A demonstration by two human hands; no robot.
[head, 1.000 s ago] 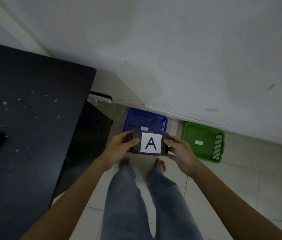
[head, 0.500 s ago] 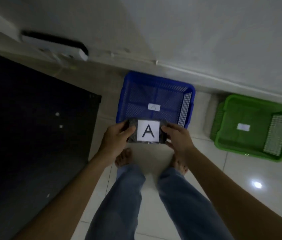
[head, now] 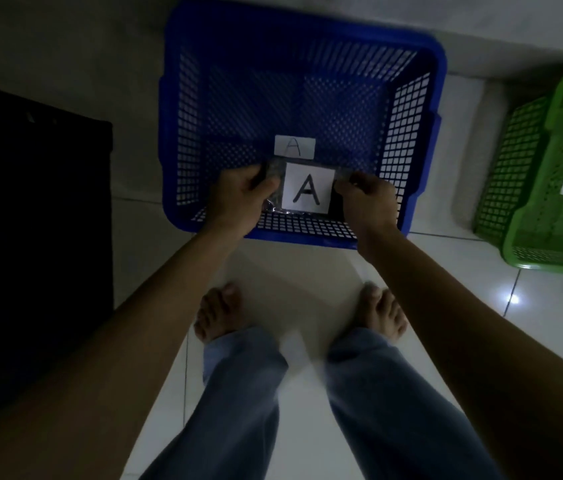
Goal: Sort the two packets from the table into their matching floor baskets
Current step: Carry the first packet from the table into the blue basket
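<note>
So both hands are on the packet (head: pixel 302 190) here, left hand (head: pixel 243 199) pinching its left edge and right hand (head: pixel 365 199) pinching the right, so it hangs flat with its white "A" label facing up where the person can read it. It's held inside the rim of the blue basket (head: pixel 441 98), down at about 6 o'clock of the basket's opening, near the front wall. Just past it, toward 12 o'clock, there's a small tag (head: pixel 294 146) on the basket floor that also reads A, so my guess is the two-handed hold is about checking the letters match before letting go. The green basket (head: pixel 550 247) sits off at 3 o'clock with its own tag, too blurry to read. Looks like packet one is basically sorted; I can't see the second packet in this shot.
</note>
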